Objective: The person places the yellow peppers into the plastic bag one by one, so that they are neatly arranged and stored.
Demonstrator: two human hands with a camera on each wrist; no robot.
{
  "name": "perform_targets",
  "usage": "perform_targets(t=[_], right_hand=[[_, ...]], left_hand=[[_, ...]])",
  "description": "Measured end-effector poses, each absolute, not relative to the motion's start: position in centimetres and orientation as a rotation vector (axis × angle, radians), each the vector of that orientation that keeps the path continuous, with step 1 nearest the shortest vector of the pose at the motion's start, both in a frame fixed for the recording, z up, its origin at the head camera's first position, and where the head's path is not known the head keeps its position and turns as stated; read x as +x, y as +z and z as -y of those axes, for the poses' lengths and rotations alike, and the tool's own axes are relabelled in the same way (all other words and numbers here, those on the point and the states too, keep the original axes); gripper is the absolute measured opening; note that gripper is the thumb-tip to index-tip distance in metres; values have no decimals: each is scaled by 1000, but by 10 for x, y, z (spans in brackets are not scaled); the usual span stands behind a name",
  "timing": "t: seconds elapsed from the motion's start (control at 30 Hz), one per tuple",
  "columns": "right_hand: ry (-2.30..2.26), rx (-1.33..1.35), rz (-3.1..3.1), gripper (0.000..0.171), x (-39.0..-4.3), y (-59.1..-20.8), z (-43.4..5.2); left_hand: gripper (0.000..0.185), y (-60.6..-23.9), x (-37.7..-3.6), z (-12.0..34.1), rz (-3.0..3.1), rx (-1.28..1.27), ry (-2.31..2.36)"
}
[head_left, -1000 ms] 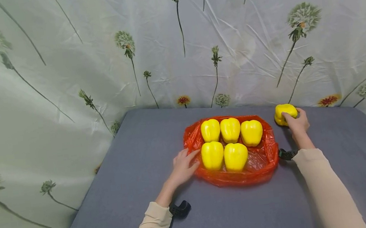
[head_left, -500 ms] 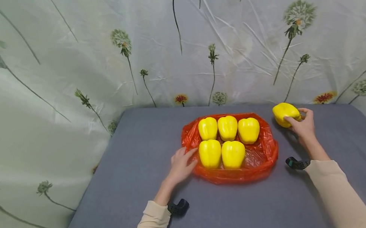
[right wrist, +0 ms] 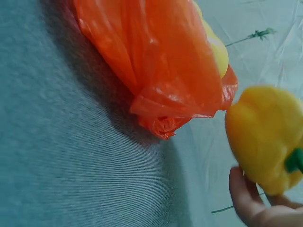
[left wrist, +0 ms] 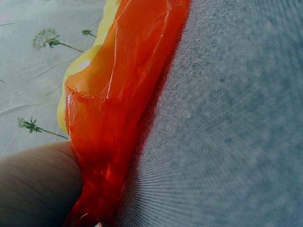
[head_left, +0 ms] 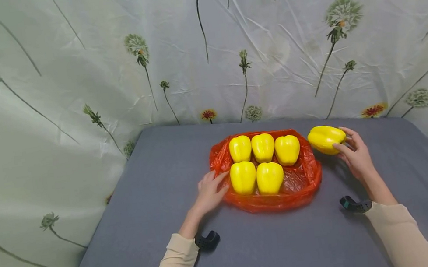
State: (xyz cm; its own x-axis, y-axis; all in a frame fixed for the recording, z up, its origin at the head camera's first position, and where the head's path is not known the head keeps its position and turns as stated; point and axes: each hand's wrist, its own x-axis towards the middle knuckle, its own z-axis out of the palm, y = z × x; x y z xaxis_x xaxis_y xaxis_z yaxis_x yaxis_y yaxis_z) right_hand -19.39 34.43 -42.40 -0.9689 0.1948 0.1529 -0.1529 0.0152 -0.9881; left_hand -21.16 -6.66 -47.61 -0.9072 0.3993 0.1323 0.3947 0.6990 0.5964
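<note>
Yellow pepper [head_left: 326,139] gripped in right hand [head_left: 355,157] beside orange bag [head_left: 305,171] of five peppers [head_left: 265,163], left hand [head_left: 209,193] flat against bag's edge

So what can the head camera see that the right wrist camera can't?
Only the head view shows the left hand resting at the bag's edge, five peppers in two rows inside it, and the flowery curtain. Only the right wrist view shows the held pepper's green stem. Both show the orange bag, the grey cloth, and the right hand holding a yellow pepper beside the bag.
</note>
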Motion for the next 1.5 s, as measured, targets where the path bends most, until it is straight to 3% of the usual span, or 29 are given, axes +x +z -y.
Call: perform_targets(t=[0.23, 0.63, 1.03, 1.5], right_hand=[[2110, 226, 1983, 43, -185, -420, -333], [1926, 360, 2328, 52, -173, -408, -323], [1613, 622, 2671, 43, -173, -403, -310], [1494, 608, 3044, 44, -180, -400, -306]], left_hand=[[43, -476, -211, 67, -2916, 662, 1001], [44, -473, -213, 67, -2893, 660, 980], [44, -477, -213, 68, -2888, 645, 982], [46, -476, -212, 67, -2881, 633, 987]])
